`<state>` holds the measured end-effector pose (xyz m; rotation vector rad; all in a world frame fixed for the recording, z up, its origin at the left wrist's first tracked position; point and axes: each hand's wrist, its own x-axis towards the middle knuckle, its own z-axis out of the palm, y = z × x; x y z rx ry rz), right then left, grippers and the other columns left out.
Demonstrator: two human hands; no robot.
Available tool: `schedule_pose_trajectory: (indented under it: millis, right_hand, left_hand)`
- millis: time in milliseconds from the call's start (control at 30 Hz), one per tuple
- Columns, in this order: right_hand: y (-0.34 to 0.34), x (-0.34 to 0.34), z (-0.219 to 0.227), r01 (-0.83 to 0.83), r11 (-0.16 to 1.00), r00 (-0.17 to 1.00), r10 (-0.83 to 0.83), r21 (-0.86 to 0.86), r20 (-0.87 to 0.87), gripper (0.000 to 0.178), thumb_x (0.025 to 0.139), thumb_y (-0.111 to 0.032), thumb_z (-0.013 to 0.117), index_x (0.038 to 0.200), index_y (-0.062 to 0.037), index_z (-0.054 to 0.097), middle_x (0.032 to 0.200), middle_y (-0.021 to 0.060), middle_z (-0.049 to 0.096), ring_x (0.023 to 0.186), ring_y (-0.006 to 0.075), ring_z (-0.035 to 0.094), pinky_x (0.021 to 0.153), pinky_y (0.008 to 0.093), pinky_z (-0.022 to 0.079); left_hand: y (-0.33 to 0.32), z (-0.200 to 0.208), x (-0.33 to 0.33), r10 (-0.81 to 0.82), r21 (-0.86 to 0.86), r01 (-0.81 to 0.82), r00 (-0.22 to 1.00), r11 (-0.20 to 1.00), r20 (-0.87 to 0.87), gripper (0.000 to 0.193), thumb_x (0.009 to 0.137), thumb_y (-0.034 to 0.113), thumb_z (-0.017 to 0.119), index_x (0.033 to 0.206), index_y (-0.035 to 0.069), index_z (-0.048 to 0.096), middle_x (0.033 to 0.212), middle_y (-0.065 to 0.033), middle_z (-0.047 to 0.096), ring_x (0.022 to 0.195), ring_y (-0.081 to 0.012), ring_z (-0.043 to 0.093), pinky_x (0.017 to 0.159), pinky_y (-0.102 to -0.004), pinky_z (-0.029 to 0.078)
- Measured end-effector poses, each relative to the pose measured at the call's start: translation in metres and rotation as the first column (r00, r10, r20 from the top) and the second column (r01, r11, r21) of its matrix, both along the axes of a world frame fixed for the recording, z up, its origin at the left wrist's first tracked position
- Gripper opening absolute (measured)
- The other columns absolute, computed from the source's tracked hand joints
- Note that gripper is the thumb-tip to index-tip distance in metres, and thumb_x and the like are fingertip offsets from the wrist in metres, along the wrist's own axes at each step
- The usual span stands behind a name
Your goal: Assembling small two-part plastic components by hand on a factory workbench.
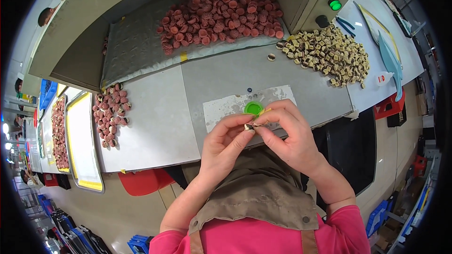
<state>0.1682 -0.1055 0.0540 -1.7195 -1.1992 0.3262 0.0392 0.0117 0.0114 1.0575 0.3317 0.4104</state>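
Both my hands meet over the front edge of the table. My left hand (227,137) pinches a small dark and cream piece (249,126) between thumb and fingers. Against that piece my right hand (288,130) has its thumb and forefinger pressed together; a bit of pink shows there, too small to make out. Yellow wrapping sits on a right fingertip. Just beyond the fingers stands a small round green pot (253,108) on a white, stained sheet (216,110). A small dark round bit (249,90) lies behind the pot.
Pink, hollow, raspberry-shaped shells (221,16) are heaped on a grey padded mat (129,49) under a machine housing. Cream and dark pieces (329,54) pile up at right, near pliers (346,26) and a white bottle (384,78). Filled pink pieces (110,113) lie left, beside a yellow-edged tray (84,136).
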Motion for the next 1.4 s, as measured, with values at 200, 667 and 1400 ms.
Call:
schedule_pose_trajectory:
  millis: [200, 667, 1400]
  right_hand:
    - [-0.001, 0.001, -0.001, -0.015, 1.000, 1.000, 0.015, -0.025, 0.016, 0.018, 0.078, 0.005, 0.064, 0.094, -0.0024, 0.061, 0.093, 0.0103, 0.060, 0.084, 0.0236, 0.061, 0.073, 0.0309, 0.050]
    - [0.000, -0.006, -0.011, 0.031, 0.999, 0.984, -0.037, -0.035, -0.175, 0.016, 0.080, 0.003, 0.065, 0.095, -0.0024, 0.059, 0.091, 0.0083, 0.062, 0.081, 0.0206, 0.063, 0.071, 0.0301, 0.052]
    - [0.002, 0.002, -0.009, 0.007, 0.999, 0.997, -0.010, -0.047, -0.071, 0.019, 0.080, 0.001, 0.066, 0.096, -0.0013, 0.056, 0.091, 0.0093, 0.061, 0.081, 0.0215, 0.064, 0.072, 0.0303, 0.054]
  left_hand:
    - [-0.004, -0.006, 0.000, 0.048, 0.227, -0.042, 0.999, 0.973, -0.021, 0.025, 0.091, 0.000, 0.058, 0.116, 0.000, 0.057, 0.117, -0.0086, 0.056, 0.105, -0.0147, 0.058, 0.090, -0.0269, 0.050]
    - [-0.003, -0.008, 0.004, 0.069, 0.335, -0.072, 0.997, 0.939, 0.020, 0.026, 0.091, -0.002, 0.057, 0.117, -0.001, 0.057, 0.120, -0.0112, 0.054, 0.109, -0.0167, 0.056, 0.092, -0.0277, 0.050]
    - [-0.001, -0.006, 0.003, 0.034, 0.391, -0.002, 0.997, 0.920, -0.075, 0.031, 0.093, -0.001, 0.053, 0.124, 0.001, 0.054, 0.121, -0.0115, 0.057, 0.109, -0.0174, 0.057, 0.091, -0.0273, 0.048]
